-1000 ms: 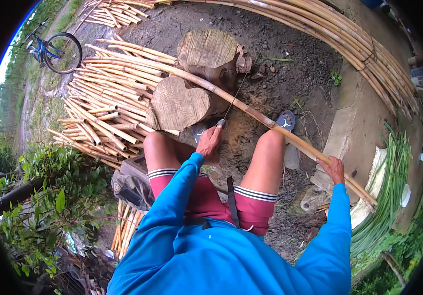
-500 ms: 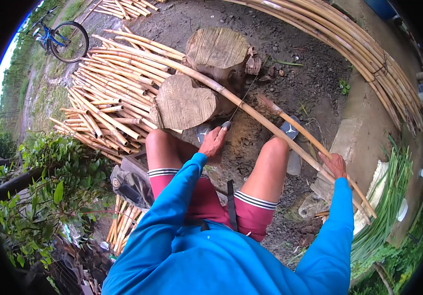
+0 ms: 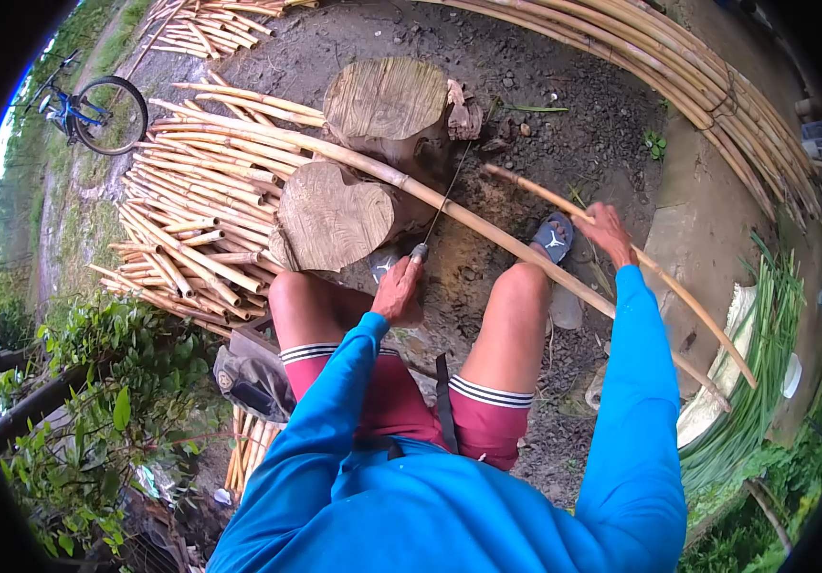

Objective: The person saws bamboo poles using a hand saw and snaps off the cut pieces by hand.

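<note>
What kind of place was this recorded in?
Probably an outdoor work yard in a rural spot: a pile of cut canes, two flat-topped wood blocks and bare soil show it.

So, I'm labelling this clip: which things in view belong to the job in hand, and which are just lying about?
Likely part of the job:
thin-bladed tool, left hand
shorter pole, right hand
long pole
two stumps
pile of cut poles

Probably incidental:
bicycle
long green leaves

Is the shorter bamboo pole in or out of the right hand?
In: the right hand grips the shorter pole, which extends past it both ways.
</note>
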A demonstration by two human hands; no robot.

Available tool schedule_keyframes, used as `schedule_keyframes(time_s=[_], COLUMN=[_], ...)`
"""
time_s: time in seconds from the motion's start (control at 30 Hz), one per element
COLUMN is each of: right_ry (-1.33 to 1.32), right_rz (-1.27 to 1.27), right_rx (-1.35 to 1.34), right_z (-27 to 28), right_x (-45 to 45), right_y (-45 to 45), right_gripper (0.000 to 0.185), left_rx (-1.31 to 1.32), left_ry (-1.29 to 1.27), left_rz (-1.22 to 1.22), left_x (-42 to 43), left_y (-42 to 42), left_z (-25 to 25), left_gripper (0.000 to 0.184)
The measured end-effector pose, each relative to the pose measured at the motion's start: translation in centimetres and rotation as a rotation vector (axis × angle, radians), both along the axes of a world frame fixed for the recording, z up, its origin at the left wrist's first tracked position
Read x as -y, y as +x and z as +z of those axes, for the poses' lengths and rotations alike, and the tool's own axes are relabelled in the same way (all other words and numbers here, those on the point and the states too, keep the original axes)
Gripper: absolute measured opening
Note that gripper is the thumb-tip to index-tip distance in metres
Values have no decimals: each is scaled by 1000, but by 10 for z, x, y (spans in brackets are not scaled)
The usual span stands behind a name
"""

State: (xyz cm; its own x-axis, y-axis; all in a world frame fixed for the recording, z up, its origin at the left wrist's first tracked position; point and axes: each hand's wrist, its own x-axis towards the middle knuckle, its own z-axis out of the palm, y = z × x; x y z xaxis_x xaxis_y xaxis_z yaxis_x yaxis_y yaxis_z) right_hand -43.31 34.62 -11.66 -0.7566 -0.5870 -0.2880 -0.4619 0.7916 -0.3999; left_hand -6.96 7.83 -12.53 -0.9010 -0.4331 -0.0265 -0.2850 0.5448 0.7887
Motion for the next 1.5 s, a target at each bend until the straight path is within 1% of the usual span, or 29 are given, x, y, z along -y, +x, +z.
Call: schedule_keyframes(time_s=[0.07,0.13,0.2,0.27,0.33,0.4,0.43,0.53,0.57,0.67,0.7,0.73,0.8,0.83,0.87,0.9,0.93,1.0,1.03,1.1,1.13,1.17,1.2,1.23,1.27,1.3,1.37,1.43,1.5], right_ry=[-173,-79,-238,-500,-659,73,32,7,1,102,134,237,337,237,137,89,38,147,89,96,107,102,132,162,159,142,119,175,155], right_rz=[23,143,491,859,833,235,243,258,270,244,232,242,229,461,687,790,885,778,787,745,717,701,636,571,557,366,168,-95,-93], right_rx=[469,594,498,78,-67,702,669,573,493,400,368,382,406,211,11,-85,-194,-115,-278,-322,-370,-364,-340,-317,-314,-164,-9,152,146], right_z=[11,55,50,-12,-23,36,21,79,80,85,92,96,85,53,20,18,16,47,44,32,27,30,37,45,47,49,54,76,81], right_x=[43,84,93,102,125,151,151,146,140,126,124,126,120,111,99,92,85,92,91,84,80,78,76,76,77,79,86,92,92], right_y=[20,58,82,87,99,109,107,119,120,115,114,113,106,95,87,88,89,102,105,104,104,109,113,117,121,125,131,136,137], right_gripper=[50,44,41,46,40,57,74,75,78,79,79,69,61,48,46,51,58,63,66,67,68,68,57,48,48,42,52,82,83], left_rx=[-126,-134,-109,114,258,337,297,251,245,212,194,192,171,146,151,25,44,69,11,491,502,344,183,188,293,398,387,384,334], left_ry=[-216,-256,-228,15,80,165,257,277,285,214,246,252,370,337,339,279,342,401,298,653,644,495,348,342,444,544,532,525,466], left_rz=[-34,-44,-43,73,71,136,214,195,186,89,47,27,186,186,163,119,116,100,51,167,156,102,45,33,85,139,134,134,115], left_x=[-1,-1,0,1,2,0,-3,-7,-10,-22,-24,-30,-38,-42,-45,-46,-45,-43,-41,-36,-36,-37,-37,-37,-38,-39,-41,-42,-42], left_y=[2,4,2,2,4,-3,-5,-1,-1,3,2,2,2,4,7,10,12,14,14,-2,0,4,3,3,-1,-4,-5,-2,-2], left_z=[-4,-5,-6,-12,-16,-1,14,29,35,49,37,25,24,23,20,21,23,34,38,94,83,63,61,60,73,81,81,76,70], left_gripper=[34,36,38,36,29,33,42,44,43,43,48,48,43,41,41,41,41,40,39,39,39,43,46,46,50,53,54,55,55])
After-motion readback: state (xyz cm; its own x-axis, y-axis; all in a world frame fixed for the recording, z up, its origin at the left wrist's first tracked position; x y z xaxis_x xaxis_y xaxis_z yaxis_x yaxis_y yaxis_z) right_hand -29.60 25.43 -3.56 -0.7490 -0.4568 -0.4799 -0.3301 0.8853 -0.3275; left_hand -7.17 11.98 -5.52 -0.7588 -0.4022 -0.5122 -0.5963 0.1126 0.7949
